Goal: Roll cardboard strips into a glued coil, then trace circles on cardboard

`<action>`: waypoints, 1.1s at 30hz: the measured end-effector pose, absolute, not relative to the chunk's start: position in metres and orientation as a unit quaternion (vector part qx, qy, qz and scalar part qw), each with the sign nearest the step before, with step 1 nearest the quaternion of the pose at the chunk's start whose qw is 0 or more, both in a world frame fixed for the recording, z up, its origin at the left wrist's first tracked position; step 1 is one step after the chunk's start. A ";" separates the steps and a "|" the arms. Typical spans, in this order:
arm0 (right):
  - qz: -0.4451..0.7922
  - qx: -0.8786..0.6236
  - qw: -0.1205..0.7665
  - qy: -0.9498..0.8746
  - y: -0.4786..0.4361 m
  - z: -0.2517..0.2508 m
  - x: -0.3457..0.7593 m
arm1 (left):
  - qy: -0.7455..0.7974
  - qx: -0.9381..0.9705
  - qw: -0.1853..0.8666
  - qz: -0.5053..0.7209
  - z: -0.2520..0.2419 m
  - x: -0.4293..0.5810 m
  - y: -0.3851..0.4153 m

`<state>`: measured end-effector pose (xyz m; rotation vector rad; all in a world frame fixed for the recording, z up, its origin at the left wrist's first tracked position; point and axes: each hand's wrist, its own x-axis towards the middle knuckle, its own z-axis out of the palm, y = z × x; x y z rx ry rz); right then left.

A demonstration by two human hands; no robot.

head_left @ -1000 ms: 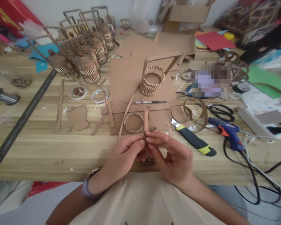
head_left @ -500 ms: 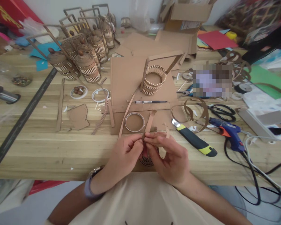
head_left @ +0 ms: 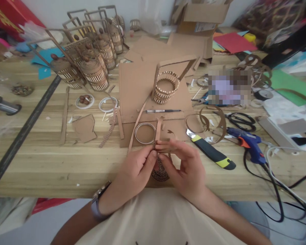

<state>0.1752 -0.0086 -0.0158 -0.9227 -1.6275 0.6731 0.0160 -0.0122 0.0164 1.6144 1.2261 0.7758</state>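
Pointing toward the far edge of the desk (head_left: 91, 173), a cardboard strip (head_left: 158, 129) is gripped in the bent fingertips of the left hand (head_left: 135, 170) and right hand (head_left: 187, 170), brought together near the middle of the near edge. Below the fingers, a coiled cardboard disc (head_left: 160, 174) is partly seen at that edge; its join to the strip, if any, is hidden. A utility knife (head_left: 210, 149) is laid beside the right hand, toward the desk's right edge. Lidded baskets (head_left: 95, 76) are grouped toward the far left corner.
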 end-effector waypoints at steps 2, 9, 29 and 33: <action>0.230 -0.394 0.516 -0.725 -0.008 -0.016 0.177 | 0.498 0.661 0.464 0.315 0.016 0.017 -0.012; 0.259 -0.422 0.561 -0.663 -0.009 -0.007 0.171 | 0.470 0.718 0.401 0.321 0.014 0.014 -0.016; 0.255 -0.385 0.570 -0.680 -0.011 -0.018 0.175 | 0.486 0.597 0.554 0.317 0.019 0.015 -0.010; 0.249 -0.364 0.577 -0.687 -0.014 -0.023 0.175 | 0.506 0.607 0.521 0.324 0.020 0.018 -0.010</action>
